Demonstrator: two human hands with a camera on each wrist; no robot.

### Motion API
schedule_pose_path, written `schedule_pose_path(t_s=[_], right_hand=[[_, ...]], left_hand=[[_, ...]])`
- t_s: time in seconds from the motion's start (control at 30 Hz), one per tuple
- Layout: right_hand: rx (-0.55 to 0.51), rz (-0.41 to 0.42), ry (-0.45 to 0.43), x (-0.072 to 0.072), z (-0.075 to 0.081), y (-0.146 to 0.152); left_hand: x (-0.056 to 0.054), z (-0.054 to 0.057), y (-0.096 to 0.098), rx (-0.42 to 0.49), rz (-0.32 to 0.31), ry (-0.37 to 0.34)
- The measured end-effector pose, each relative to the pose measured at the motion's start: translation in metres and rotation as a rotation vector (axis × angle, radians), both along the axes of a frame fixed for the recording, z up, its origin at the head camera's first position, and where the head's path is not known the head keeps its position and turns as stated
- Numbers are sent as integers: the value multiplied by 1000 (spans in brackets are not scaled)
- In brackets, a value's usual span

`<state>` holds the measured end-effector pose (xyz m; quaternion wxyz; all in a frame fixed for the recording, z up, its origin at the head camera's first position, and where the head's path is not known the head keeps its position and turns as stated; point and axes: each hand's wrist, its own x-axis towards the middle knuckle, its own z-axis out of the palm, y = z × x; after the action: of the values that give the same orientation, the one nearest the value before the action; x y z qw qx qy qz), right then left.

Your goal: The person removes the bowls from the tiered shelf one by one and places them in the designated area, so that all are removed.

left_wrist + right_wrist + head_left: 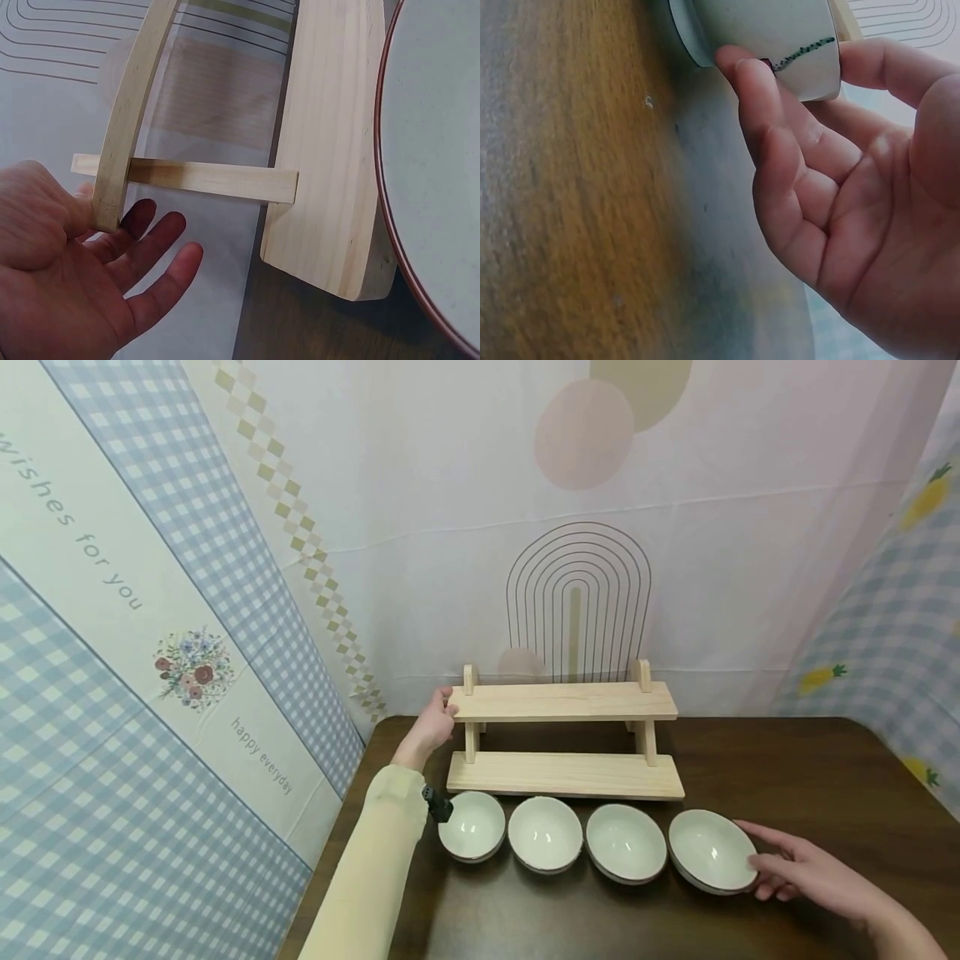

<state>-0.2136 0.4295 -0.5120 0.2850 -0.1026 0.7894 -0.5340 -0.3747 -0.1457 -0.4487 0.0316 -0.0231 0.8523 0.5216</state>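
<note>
A two-tier wooden shelf rack stands at the back of the table. My left hand holds the left end of its upper board, thumb and index finger at the board's end while the other fingers extend below it. Four would be several white bowls; they line up before the rack, among them the leftmost bowl. With my right hand I grip the rightmost bowl, thumb at its rim and fingers around its outer side. Its outside carries a green painted line in the right wrist view.
The dark wooden table meets a patterned cloth backdrop behind the rack. Checked cloth hangs along the left side. Two middle bowls, one left and one right, sit close to the lower board.
</note>
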Motion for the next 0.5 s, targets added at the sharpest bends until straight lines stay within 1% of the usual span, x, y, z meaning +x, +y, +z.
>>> schedule_pose_path(t_s=[0.13, 0.2, 0.3, 0.4, 0.5], right_hand=[[-12, 17, -23, 1, 0, 1], [-9, 33, -27, 1, 1, 2], [13, 52, -36, -1, 2, 3], [53, 45, -35, -1, 4, 5], [106, -3, -8, -4, 8, 8]], left_hand=[[-1, -2, 0, -10, -5, 2], [-2, -3, 1, -14, -7, 1], [-2, -3, 0, -44, -14, 17], [-1, 0, -1, -115, -42, 41], [2, 2, -7, -203, -79, 72]])
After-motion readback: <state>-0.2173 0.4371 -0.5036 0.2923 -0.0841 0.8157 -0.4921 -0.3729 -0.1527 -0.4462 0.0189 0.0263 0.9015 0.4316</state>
